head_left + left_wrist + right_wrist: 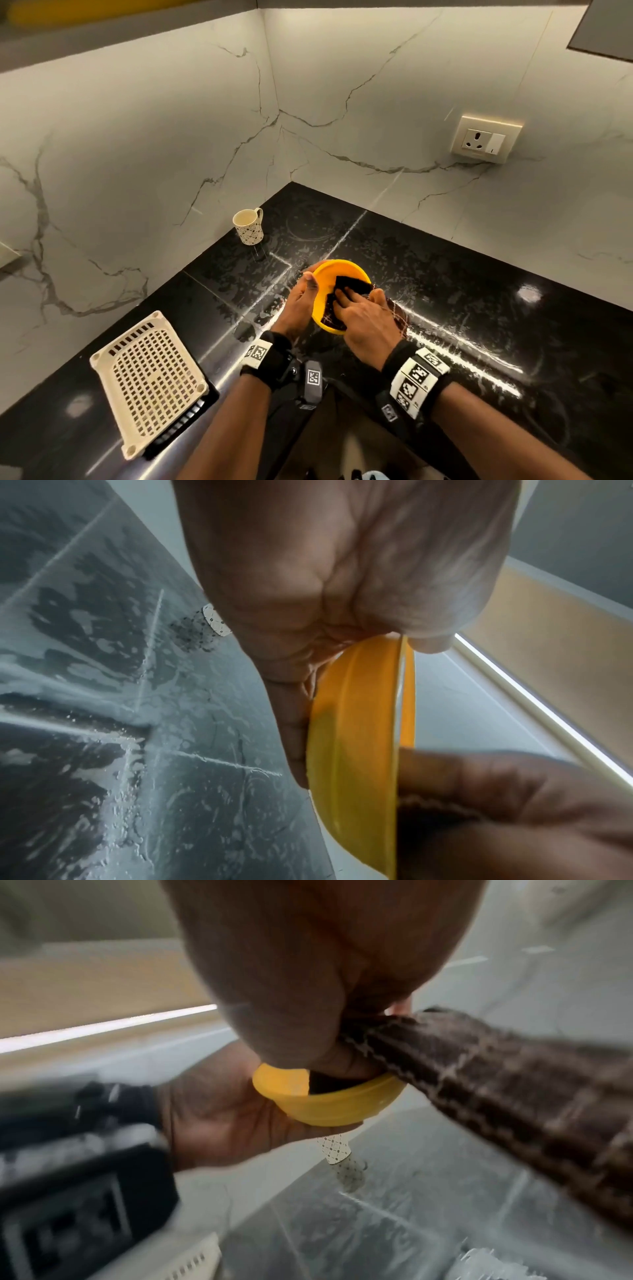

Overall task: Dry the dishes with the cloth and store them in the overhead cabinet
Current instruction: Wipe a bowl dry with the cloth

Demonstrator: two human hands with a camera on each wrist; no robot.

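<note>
A yellow bowl (329,274) is tilted above the black counter, its opening facing me. My left hand (305,294) grips its left rim, thumb on the inside edge and fingers behind the wall (356,737). My right hand (358,305) holds a dark checked cloth (351,283) and presses it into the bowl's inside. The rest of the cloth (496,1085) trails out from under my right palm. The bowl's (329,1107) base rests on my left fingers (240,1123). A patterned white cup (249,226) stands upright near the back wall, apart from both hands.
A cream perforated rack (150,380) lies on the counter's front left. The counter (462,274) is wet and streaked. A wall socket (484,138) sits on the right wall. The underside of a cabinet (85,31) shows at the upper left.
</note>
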